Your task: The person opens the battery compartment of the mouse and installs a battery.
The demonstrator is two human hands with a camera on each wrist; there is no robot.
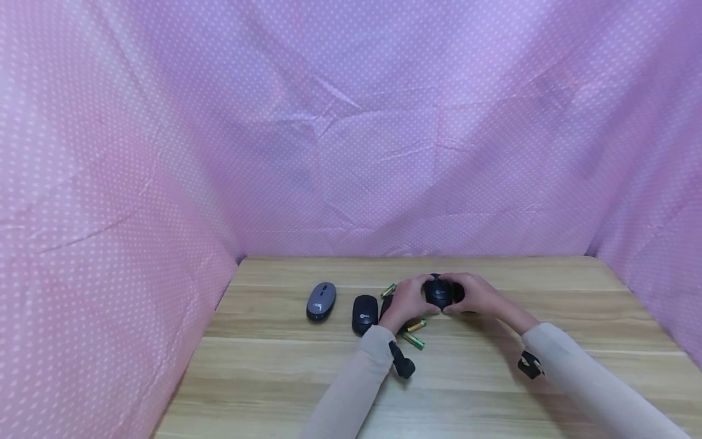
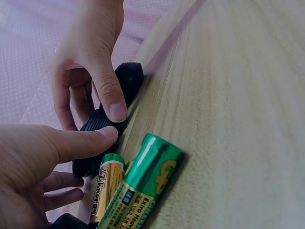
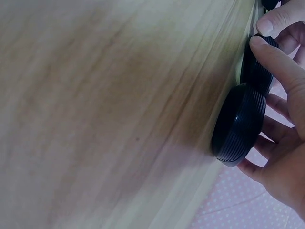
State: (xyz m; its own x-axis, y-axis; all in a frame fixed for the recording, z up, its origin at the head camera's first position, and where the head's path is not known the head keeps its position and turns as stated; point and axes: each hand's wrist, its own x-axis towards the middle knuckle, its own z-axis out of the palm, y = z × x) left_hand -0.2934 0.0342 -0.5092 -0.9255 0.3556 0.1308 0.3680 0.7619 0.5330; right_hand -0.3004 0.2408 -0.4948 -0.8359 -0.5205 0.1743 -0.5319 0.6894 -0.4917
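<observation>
Both hands hold one black computer mouse (image 1: 437, 294) at the table's far side. My left hand (image 1: 408, 300) grips its left part, thumb on the near side and fingers round the far side. From the right, my right hand (image 1: 478, 295) pinches the same mouse between thumb and index finger. A second black mouse (image 3: 239, 125) with ridged sides stands right beside it, by the other fingers of my right hand. Under my left hand a third black mouse (image 1: 386, 305) is mostly hidden. Close to my left wrist lie a green GP battery (image 2: 143, 186) and a thinner X7 Energy battery (image 2: 108, 183).
Left of the hands, another black mouse (image 1: 364, 314) and a grey mouse (image 1: 321, 301) lie on the wooden table (image 1: 263, 378). One more green battery (image 1: 388, 291) lies beyond my left hand. Pink dotted cloth (image 1: 351, 183) hangs behind and at both sides.
</observation>
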